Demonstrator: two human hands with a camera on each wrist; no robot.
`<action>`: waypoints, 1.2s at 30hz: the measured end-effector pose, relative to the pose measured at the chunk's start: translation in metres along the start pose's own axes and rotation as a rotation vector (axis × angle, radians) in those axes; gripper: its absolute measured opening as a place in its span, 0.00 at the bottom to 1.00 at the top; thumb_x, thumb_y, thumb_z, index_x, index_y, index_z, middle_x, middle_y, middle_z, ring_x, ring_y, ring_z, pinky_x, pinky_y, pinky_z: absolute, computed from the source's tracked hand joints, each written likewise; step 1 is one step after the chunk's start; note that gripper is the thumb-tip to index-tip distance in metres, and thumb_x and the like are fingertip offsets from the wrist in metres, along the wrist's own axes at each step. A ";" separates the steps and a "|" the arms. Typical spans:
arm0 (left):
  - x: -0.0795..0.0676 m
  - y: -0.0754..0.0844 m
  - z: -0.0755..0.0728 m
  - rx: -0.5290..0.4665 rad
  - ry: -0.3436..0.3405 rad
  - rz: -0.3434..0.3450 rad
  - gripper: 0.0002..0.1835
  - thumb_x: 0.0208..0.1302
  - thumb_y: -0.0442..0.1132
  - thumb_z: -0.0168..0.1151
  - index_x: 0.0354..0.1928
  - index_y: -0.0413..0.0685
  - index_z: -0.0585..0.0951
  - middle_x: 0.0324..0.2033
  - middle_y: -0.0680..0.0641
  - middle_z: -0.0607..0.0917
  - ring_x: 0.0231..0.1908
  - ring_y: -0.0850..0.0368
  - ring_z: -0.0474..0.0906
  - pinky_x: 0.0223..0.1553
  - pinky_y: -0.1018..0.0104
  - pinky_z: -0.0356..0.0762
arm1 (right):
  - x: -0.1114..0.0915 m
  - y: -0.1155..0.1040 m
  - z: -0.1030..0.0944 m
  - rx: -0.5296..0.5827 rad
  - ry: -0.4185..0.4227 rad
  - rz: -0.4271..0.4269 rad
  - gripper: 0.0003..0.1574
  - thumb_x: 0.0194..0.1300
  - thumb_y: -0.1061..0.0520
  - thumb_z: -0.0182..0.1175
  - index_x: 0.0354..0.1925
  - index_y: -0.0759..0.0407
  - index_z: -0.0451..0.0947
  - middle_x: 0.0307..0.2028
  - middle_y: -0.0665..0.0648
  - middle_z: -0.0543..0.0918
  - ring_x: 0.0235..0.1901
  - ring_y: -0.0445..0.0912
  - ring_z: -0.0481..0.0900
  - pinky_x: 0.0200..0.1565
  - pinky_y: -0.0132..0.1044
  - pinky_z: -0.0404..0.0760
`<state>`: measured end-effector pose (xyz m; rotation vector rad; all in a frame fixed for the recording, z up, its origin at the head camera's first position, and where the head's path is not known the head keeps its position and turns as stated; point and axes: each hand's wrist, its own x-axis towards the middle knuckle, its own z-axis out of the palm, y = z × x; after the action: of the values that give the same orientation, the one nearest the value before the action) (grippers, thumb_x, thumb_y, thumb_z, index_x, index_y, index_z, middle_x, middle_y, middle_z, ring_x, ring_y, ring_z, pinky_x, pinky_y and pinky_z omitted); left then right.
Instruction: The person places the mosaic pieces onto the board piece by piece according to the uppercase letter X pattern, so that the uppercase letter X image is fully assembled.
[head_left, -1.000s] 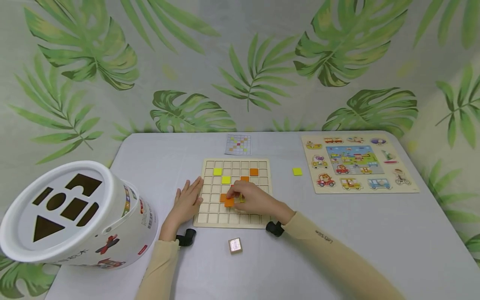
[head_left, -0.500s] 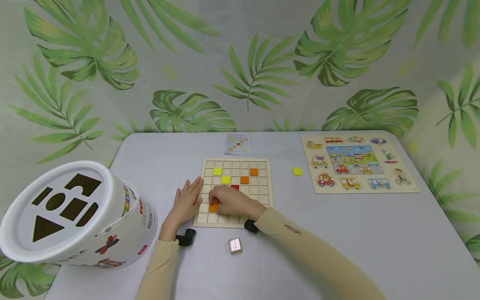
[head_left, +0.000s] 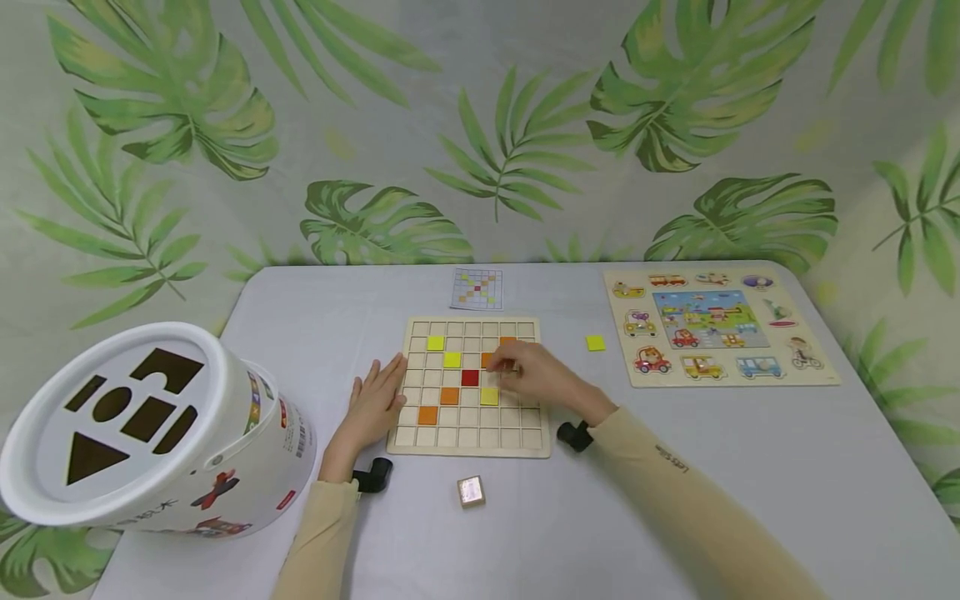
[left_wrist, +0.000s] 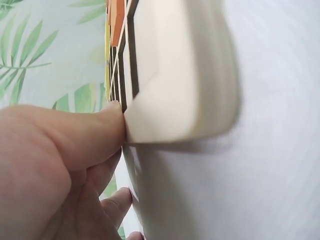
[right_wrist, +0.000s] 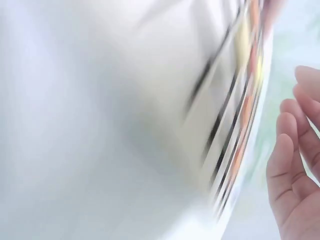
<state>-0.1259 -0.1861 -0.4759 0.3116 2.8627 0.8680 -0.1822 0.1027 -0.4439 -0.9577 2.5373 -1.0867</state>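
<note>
A wooden grid board (head_left: 468,437) lies on the table, with coloured square tiles in its cells. They form two crossing diagonals around a red tile (head_left: 469,378): yellow tiles such as one at the upper left (head_left: 436,343), orange ones such as one at the lower left (head_left: 427,415). My left hand (head_left: 375,404) lies along the board's left edge, fingers straight; in the left wrist view its thumb (left_wrist: 95,135) touches the board's corner. Above the right half of the board is my right hand (head_left: 543,377), fingers loosely bent and holding nothing, partly covering two orange tiles.
A loose yellow tile (head_left: 596,342) lies right of the board. Behind the board is a pattern card (head_left: 477,289); in front, a small block (head_left: 471,492). A picture puzzle board (head_left: 817,379) lies at the right, and a white shape-sorter bucket (head_left: 247,467) stands at the left.
My right hand carried an orange tile to the lower left cell, let it go there, then moved back to the right. The left hand has stayed in place.
</note>
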 end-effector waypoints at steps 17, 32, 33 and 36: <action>-0.002 -0.001 -0.001 -0.002 0.000 -0.008 0.32 0.68 0.32 0.51 0.73 0.38 0.55 0.72 0.40 0.53 0.70 0.33 0.39 0.63 0.31 0.31 | -0.055 0.087 -0.072 -0.156 0.138 0.270 0.15 0.56 0.70 0.62 0.44 0.68 0.79 0.44 0.64 0.80 0.44 0.57 0.75 0.49 0.52 0.73; -0.001 0.001 -0.001 -0.020 0.001 0.004 0.32 0.68 0.31 0.52 0.72 0.37 0.56 0.72 0.40 0.54 0.70 0.33 0.39 0.63 0.31 0.30 | -0.038 0.010 -0.007 -0.055 0.027 0.055 0.13 0.54 0.64 0.68 0.39 0.59 0.79 0.35 0.50 0.77 0.36 0.45 0.73 0.39 0.38 0.75; -0.001 0.002 -0.001 -0.022 0.000 0.003 0.32 0.68 0.31 0.51 0.72 0.37 0.56 0.72 0.40 0.54 0.70 0.33 0.39 0.63 0.32 0.30 | -0.038 0.006 -0.002 -0.052 0.004 0.041 0.12 0.54 0.64 0.68 0.39 0.58 0.78 0.35 0.50 0.77 0.35 0.45 0.72 0.39 0.37 0.74; -0.001 0.002 -0.001 -0.015 0.007 0.009 0.32 0.68 0.31 0.52 0.72 0.36 0.56 0.72 0.39 0.54 0.70 0.32 0.40 0.63 0.31 0.31 | -0.040 -0.002 0.011 -0.057 -0.047 0.005 0.12 0.54 0.64 0.67 0.38 0.58 0.78 0.33 0.49 0.76 0.34 0.44 0.70 0.37 0.35 0.73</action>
<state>-0.1244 -0.1850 -0.4739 0.3210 2.8621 0.8930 -0.1464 0.1214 -0.4523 -0.9782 2.5440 -0.9844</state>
